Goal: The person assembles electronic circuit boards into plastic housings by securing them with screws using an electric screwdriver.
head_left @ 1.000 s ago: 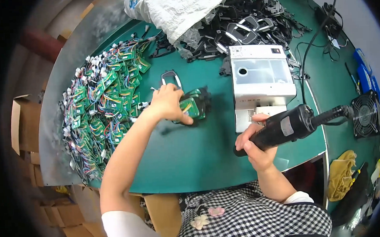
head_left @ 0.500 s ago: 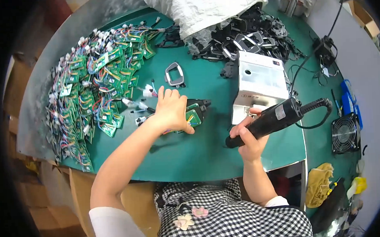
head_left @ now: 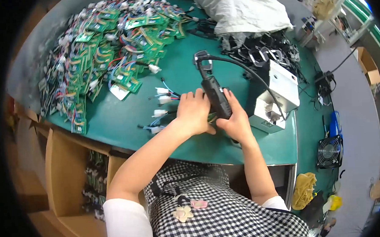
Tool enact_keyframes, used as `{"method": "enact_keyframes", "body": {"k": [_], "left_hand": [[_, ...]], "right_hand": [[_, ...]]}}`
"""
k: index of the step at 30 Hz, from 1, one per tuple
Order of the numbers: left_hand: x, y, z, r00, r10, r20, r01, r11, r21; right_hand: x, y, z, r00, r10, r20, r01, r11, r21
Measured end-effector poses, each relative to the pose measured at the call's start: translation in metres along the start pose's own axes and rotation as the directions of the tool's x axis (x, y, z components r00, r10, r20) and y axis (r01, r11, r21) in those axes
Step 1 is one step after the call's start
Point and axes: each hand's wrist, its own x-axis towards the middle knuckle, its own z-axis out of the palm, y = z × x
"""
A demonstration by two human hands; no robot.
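My left hand [head_left: 194,113] lies over a small green circuit board [head_left: 212,117], its fingers closed round it on the table. Most of the board is hidden under my hands. Wires with white plugs [head_left: 159,113] trail out to the left of that hand. In my right hand [head_left: 237,121] is a black electric screwdriver [head_left: 216,97], tilted above the board with its cord end away from me. Its tip is hidden. Beyond it, a grey-and-black frame [head_left: 204,62] rests on the table, partly behind the cord [head_left: 243,67].
A large heap of wired circuit boards [head_left: 106,54] covers the left of the green table [head_left: 177,68]. A silver metal box [head_left: 287,82] stands at the right. Behind it lie black plastic frames [head_left: 259,52] beside a white sack [head_left: 251,10]. A cardboard box [head_left: 65,174] sits below the table edge.
My right hand has brought the screwdriver left from beside the silver box to the circuit board and turned it steeper. The view has shifted. My left hand stays on the board.
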Motion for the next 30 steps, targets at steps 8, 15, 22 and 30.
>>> {"method": "enact_keyframes", "body": {"k": [8,15,22,30], "left_hand": [[-0.069,-0.047,-0.018,0.984,-0.176,0.027,0.165,0.845,-0.508],[-0.327,-0.215,-0.166,0.747,-0.572,-0.339,0.278,0.732,-0.622],[-0.555,-0.305,-0.008,0.246,-0.967,-0.073,0.867,0.253,-0.429],[-0.574,-0.259,0.169,0.058,-0.697,0.714,0.998,0.028,-0.054]], "right_hand": [[-0.018,-0.044,0.035,0.987,0.056,-0.148,0.016,0.895,0.445],[-0.030,-0.056,0.080,0.995,-0.096,0.030,0.055,0.770,0.635],[-0.026,-0.027,0.103,0.985,0.092,0.148,-0.155,0.848,0.507],[-0.018,-0.024,0.090,0.945,0.299,0.133,-0.326,0.824,0.463]]}}
